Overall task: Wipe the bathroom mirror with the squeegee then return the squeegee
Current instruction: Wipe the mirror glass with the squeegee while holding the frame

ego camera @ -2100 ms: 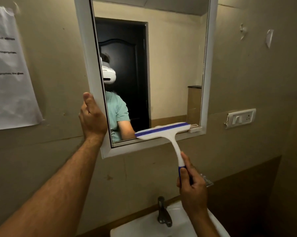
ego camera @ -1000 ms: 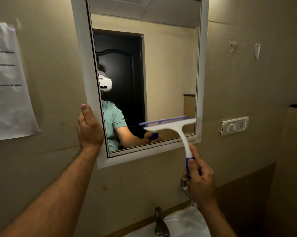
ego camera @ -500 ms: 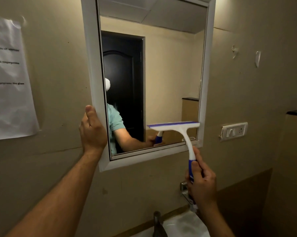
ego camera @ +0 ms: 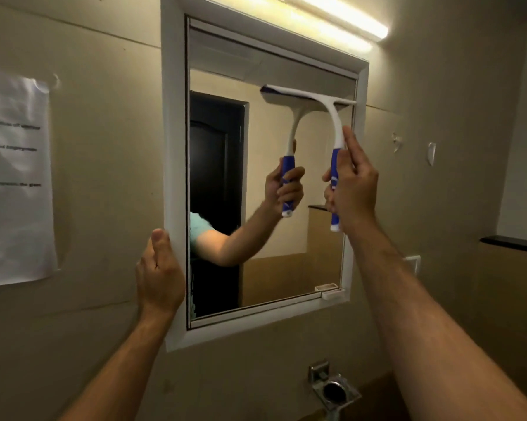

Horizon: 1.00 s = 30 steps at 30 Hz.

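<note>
A white-framed mirror (ego camera: 172,147) hangs on the beige wall. My right hand (ego camera: 354,183) grips the blue handle of a white squeegee (ego camera: 335,123), whose blade lies against the glass near the mirror's upper right corner. My left hand (ego camera: 159,275) rests on the lower left side of the frame, thumb up along its edge, holding no object. The glass reflects the squeegee, my arm and a dark door.
A lit tube light (ego camera: 341,22) runs above the mirror. A paper notice (ego camera: 13,177) is stuck to the wall at left. A metal holder (ego camera: 332,387) sits below the mirror. A dark ledge (ego camera: 511,243) and wall hooks (ego camera: 430,153) are at right.
My right hand has raised the squeegee from the mirror's bottom right to near its top right. The view has tilted up, so the sink and tap are out of sight. My left hand stays on the frame.
</note>
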Motion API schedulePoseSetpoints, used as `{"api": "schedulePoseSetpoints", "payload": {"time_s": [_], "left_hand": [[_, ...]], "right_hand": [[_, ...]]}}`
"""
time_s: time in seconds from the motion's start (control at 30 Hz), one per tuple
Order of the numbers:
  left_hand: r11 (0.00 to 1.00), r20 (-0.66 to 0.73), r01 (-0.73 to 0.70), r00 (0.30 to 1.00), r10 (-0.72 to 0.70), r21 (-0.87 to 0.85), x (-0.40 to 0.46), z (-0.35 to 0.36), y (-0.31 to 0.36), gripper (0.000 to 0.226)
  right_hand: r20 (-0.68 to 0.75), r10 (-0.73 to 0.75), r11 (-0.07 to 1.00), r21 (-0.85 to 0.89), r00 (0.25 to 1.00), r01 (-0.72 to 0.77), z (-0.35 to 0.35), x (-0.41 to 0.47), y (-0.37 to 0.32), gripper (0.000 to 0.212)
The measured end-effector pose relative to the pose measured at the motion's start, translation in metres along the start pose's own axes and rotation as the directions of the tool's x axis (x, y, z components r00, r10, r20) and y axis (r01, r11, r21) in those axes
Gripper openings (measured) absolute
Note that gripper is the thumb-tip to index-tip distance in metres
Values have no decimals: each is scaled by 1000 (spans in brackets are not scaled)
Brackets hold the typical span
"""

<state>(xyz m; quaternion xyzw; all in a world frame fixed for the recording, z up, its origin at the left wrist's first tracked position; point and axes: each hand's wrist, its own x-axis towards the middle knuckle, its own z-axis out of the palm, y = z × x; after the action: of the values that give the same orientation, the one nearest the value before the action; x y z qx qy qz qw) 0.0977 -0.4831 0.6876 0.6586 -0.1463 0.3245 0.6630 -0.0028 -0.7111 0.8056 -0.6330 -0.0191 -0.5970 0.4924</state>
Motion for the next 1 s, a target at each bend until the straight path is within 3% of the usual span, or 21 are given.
{"api": "schedulePoseSetpoints", "payload": {"time_s": [0.17, 0.3, 0.47, 0.63, 0.77, 1.0], "left_hand": [[998, 82, 38, 996, -34, -45, 13, -8, 15, 65], [988, 118, 30, 993, -12, -148, 72, -1, 72, 71], [985, 38, -46, 998, 53, -169, 98, 14, 129, 51], [990, 9, -74, 997, 75, -118, 92, 17, 123, 41], [990, -14, -88, 996, 87, -109, 97, 19, 120, 53], [991, -9, -83, 997, 83, -101, 96, 20, 123, 57]], "right_hand": [[36, 48, 997, 66, 998, -51, -11, -44, 27, 39], [-8, 15, 999, 52, 1000, -14, -5, -28, 10, 38], [-62, -27, 997, 66, 998, 32, 14, 11, -19, 39], [-56, 16, 992, 130, 998, -9, 29, -15, 1, 38], [-11, 43, 949, 314, 999, -38, 52, -31, -8, 41], [70, -96, 933, 353, 993, 66, 92, -17, -46, 46]]}}
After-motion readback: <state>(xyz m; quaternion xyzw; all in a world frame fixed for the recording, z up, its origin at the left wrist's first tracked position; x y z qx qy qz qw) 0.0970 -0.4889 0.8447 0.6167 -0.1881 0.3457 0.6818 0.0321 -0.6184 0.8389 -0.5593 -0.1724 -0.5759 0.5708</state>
